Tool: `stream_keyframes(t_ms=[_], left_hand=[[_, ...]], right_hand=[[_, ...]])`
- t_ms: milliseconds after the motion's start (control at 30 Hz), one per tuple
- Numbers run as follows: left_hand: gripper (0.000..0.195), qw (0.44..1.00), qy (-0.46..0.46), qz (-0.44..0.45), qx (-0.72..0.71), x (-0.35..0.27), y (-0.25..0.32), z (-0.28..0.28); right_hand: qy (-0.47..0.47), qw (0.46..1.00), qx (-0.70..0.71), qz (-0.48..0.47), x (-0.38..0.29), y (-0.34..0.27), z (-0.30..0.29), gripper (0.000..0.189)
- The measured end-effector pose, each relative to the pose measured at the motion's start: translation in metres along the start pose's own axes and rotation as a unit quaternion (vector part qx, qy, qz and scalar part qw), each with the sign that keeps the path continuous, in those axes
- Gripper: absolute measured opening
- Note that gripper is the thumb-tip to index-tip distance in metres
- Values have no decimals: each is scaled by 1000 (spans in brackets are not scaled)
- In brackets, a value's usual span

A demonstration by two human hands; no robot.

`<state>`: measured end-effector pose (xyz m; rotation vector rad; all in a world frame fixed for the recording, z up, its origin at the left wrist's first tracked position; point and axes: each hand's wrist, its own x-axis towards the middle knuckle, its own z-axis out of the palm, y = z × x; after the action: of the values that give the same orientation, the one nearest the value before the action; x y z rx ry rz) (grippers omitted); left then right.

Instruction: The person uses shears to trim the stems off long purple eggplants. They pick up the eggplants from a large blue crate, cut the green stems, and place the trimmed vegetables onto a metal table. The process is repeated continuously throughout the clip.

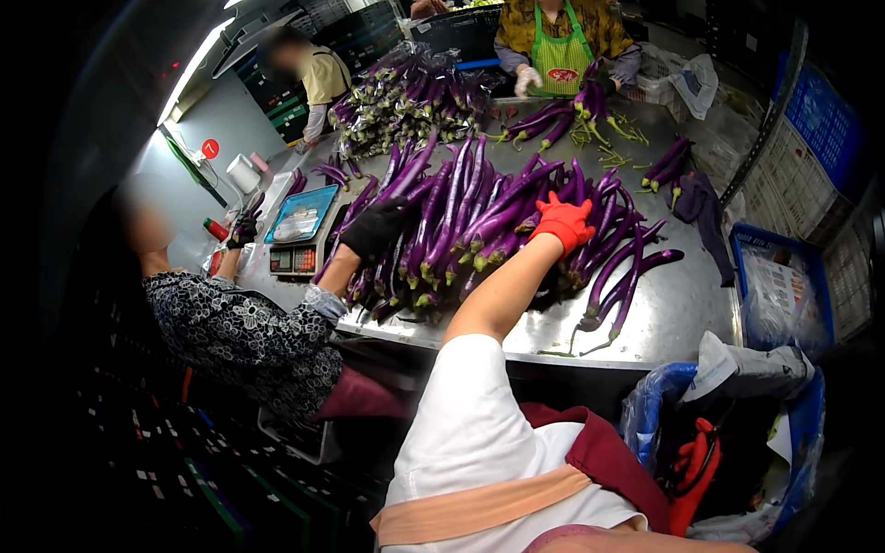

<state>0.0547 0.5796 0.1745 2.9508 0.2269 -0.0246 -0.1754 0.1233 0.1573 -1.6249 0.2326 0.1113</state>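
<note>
My left hand, in a red glove, lies palm down with fingers spread on a large heap of long purple eggplants. Whether its hidden fingertips grip any cannot be told. My right hand, also red-gloved, is low over a plastic-lined blue bin. Its fingers look curled, with a thin dark thing beside them; the dim light hides whether it is held. A few loose eggplants lie right of the heap, near the front edge of the metal table.
At left, a co-worker's black-gloved hand touches the heap, near a scale with a blue tray. Another co-worker handles eggplants across the table. Bagged eggplants are piled behind. A cloth and blue crate are right.
</note>
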Motion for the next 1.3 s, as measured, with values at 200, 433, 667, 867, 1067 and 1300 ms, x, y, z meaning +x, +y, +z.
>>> stream_keyframes(t_ms=[200, 433, 667, 867, 1067, 1300], left_hand=[[62, 974, 219, 37, -37, -10, 12, 15], [52, 921, 296, 198, -160, -56, 66, -19], [50, 890, 235, 289, -264, -88, 108, -18], [50, 842, 235, 368, -315, -79, 145, -1], [41, 825, 115, 387, -396, -80, 187, 26], [29, 722, -194, 514, -420, -117, 309, 49]], right_hand=[[-9, 999, 40, -21, -10, 4, 6, 32], [-16, 999, 47, 5, -17, 4, 15, 32], [45, 998, 40, 27, -37, 8, 16, 32], [109, 991, 56, 58, -54, -1, 4, 36], [209, 971, 111, 16, -86, -1, -22, 29], [352, 923, 159, 7, -155, 15, -39, 32]])
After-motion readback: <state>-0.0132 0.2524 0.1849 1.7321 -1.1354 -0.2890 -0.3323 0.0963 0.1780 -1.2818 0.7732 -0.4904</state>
